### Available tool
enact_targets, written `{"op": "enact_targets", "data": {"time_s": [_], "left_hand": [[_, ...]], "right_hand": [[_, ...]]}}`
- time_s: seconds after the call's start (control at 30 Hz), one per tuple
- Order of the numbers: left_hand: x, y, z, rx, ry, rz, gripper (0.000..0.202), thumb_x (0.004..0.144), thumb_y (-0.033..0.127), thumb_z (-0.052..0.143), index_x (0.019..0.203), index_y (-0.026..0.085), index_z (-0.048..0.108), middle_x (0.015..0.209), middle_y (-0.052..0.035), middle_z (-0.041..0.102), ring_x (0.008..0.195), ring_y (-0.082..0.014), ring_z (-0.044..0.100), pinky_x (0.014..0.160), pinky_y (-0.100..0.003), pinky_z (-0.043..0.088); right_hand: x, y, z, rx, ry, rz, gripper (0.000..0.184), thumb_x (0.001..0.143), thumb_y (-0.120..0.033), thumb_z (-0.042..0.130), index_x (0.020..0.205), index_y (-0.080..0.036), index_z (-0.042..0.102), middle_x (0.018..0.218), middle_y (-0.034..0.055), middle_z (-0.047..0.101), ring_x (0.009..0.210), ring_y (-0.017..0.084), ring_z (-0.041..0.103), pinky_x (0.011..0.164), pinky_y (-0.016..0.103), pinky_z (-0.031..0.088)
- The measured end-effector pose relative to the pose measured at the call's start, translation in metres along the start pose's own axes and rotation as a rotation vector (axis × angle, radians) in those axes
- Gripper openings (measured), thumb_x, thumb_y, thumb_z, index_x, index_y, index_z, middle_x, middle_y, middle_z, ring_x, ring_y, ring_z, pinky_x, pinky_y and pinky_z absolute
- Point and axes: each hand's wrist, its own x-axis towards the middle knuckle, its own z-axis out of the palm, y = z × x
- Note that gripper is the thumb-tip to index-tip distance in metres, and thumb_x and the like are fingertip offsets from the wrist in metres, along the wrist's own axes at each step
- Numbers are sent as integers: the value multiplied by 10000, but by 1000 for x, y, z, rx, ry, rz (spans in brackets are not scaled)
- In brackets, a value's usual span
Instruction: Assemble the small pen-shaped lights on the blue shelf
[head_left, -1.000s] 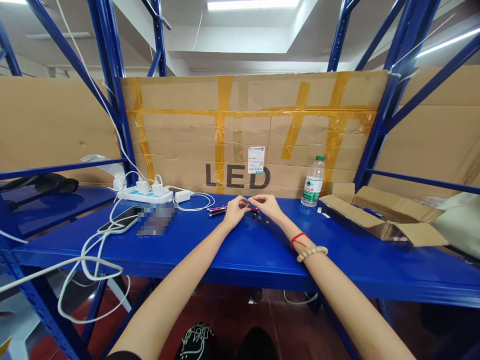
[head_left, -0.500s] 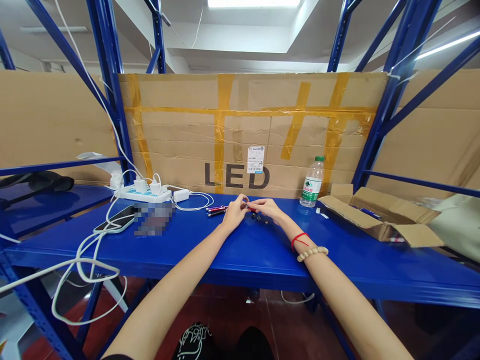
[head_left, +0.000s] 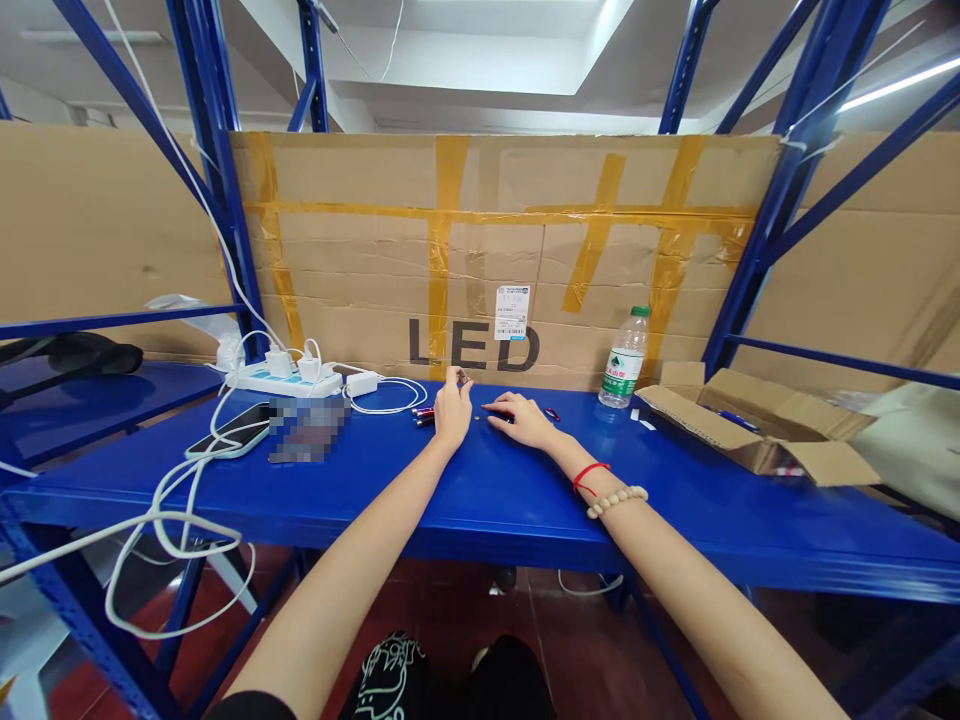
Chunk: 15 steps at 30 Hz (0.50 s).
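Observation:
My left hand (head_left: 452, 410) is lifted a little off the blue table (head_left: 480, 500), its fingertips pinched on a tiny dark piece (head_left: 463, 379). To its right, my right hand (head_left: 521, 420) lies low on the table, its fingertips drawn together on a small dark part (head_left: 495, 409). On that wrist are a red string and a bead bracelet. Slim red and dark pen-like sticks (head_left: 422, 414) lie just left of my left hand. Beyond my right hand sits a small red bit (head_left: 553, 414).
A taped cardboard sheet marked LED (head_left: 480, 260) backs the table. A water bottle (head_left: 624, 358) and an open cardboard box (head_left: 750, 430) stand to the right. A power strip with chargers (head_left: 281, 380), white cables (head_left: 172, 510) and a phone (head_left: 232, 432) lie to the left.
My hands were together holding a small red item. They have now parted: the left hand rose with a tiny piece and the right hand dropped onto the table.

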Motion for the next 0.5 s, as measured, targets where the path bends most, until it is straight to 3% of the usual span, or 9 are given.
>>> {"op": "enact_targets", "data": {"time_s": [0.17,0.5], "left_hand": [[-3,1,1,78,-56,14,140,861,236,397,981,225,470,894,-28,638,781,-158,618,709,-244,439],[-7,3,1,122,-168,81,150,850,223,401,982,216,471,884,-40,639,800,-166,618,727,-261,441]], "right_hand": [[1,-10,2,-112,-105,-51,318,881,-366,408,1115,-275,601,1117,78,538,1013,216,460,830,373,332],[3,-17,0,-55,-74,-37,222,830,-370,516,916,-249,681,1060,58,576,977,206,483,795,349,342]]}}
